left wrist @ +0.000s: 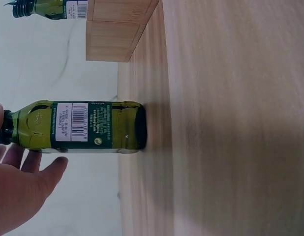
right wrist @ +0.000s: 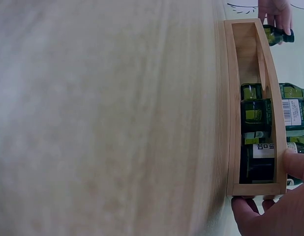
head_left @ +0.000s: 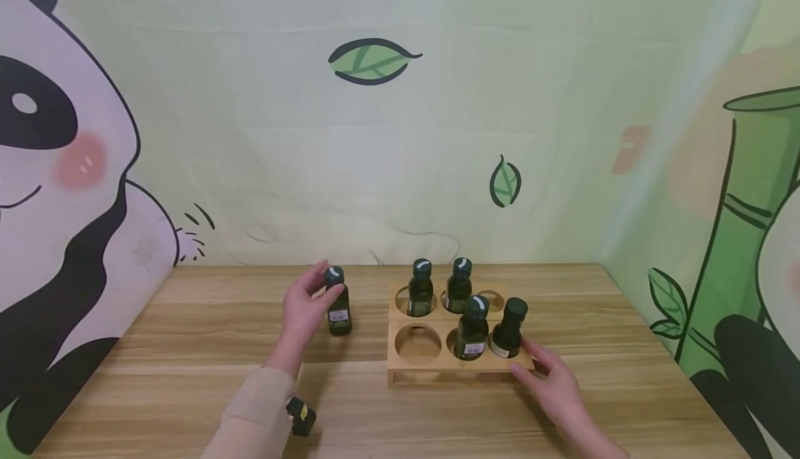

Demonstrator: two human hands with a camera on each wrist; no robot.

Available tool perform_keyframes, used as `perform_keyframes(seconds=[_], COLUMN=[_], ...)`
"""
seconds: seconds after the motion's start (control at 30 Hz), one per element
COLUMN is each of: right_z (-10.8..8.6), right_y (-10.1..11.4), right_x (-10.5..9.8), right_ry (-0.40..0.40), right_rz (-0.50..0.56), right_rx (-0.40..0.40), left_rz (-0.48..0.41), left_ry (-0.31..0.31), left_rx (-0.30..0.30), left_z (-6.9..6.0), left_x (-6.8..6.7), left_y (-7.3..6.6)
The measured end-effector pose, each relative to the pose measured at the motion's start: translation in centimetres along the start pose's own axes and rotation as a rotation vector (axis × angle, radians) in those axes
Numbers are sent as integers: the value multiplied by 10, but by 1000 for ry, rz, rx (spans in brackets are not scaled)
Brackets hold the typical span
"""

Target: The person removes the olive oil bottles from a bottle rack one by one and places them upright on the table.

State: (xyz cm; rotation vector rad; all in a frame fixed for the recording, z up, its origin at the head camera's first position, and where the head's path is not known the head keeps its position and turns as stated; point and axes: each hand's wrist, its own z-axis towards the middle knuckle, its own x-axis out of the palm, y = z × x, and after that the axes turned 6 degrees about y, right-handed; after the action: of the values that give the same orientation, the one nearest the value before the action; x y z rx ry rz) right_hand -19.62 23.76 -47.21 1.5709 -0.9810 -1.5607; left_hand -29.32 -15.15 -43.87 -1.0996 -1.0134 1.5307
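Observation:
My left hand (head_left: 303,310) pinches a dark green glass bottle (head_left: 339,314) near its cap, with the thumb on one side and fingers on the other. In the left wrist view the bottle (left wrist: 83,126) shows a barcode label; whether its base touches the table I cannot tell. A two-step wooden bottle rack (head_left: 406,363) stands to its right. Bottles fill the back row's left (head_left: 421,291) and middle (head_left: 459,289) holes, and the front row's middle (head_left: 473,330) and right (head_left: 509,330) ones. My right hand (head_left: 556,384) grips the rack's front right corner, thumb (right wrist: 295,163) on top.
The wood-grain table (head_left: 187,348) reaches back to a printed cloth backdrop (head_left: 269,132) with pandas and leaves. A small black object with a yellow mark (head_left: 302,417) is beside the left sleeve (head_left: 256,410).

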Motion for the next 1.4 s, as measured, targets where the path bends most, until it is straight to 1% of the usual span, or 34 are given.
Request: perform_keyframes(seconds=[0.07,0.2,0.4,0.5,0.67,0.83,0.97,1.13,1.3,1.4], right_z=[0,0,0,0,0,0,0,0,1,1], right_y=[0,0,0,0,-1,-1,-1,-1,-1,-1], right_x=[0,1,1,1,0,0,0,1,1,0], right_ry=[1,-2,-6,-6,-11,-6,-4,-6,-8,-9], right_rz=[-4,-2,8,9,8,0,4,4,2,2], right_rx=[-1,-3,-12,-11,-8,-14,-14,-8,-10,-11], left_rz=[-4,20,35,61,124,142,155,164,181,201], left_ry=[2,-2,-3,-2,15,24,22,0,-13,5], left_rx=[-7,-15,2,-1,-9,-6,9,56,94,110], left_z=[-2,-9,-23,-28,-38,-50,-59,-70,-75,-77], left_x=[-1,-3,-7,-9,-10,-9,-7,-5,0,4], left_y=[2,4,4,3,0,-2,-4,-8,-8,-8])
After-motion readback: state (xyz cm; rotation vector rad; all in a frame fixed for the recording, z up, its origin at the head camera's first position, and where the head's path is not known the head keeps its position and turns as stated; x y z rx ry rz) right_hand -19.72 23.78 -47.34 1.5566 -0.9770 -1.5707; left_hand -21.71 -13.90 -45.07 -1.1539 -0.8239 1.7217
